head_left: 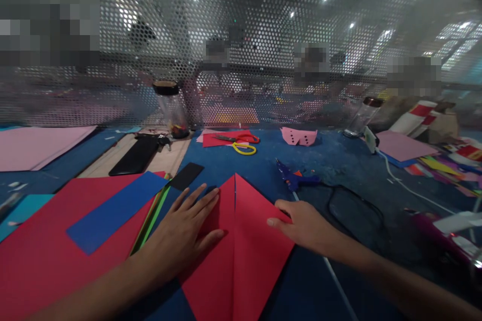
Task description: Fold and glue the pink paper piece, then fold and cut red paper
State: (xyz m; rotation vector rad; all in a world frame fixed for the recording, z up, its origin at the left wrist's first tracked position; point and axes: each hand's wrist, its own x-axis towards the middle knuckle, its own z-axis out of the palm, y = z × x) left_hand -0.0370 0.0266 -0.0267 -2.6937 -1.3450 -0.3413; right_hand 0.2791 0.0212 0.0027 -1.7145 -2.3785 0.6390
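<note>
A red sheet of paper [250, 251] lies in front of me, folded so that two flaps meet along a centre line and come to a point at the far end. My left hand [190, 225] rests flat on its left flap, fingers stretched out. At the right edge, my right hand [297, 223] grips the paper between thumb and curled fingers. Beyond that hand lies a blue glue gun [295, 178] with a black cord. Left of the folded paper are a blue paper strip [116, 210] and a black paper strip [187, 175].
Scissors [244, 148] lie on red paper at the back, beside a pink paper piece with holes [298, 136]. A black phone [135, 155] and a glass bottle [173, 113] stand left. Coloured scraps [444, 170] cover the right. A perforated metal screen [241, 25] borders the table.
</note>
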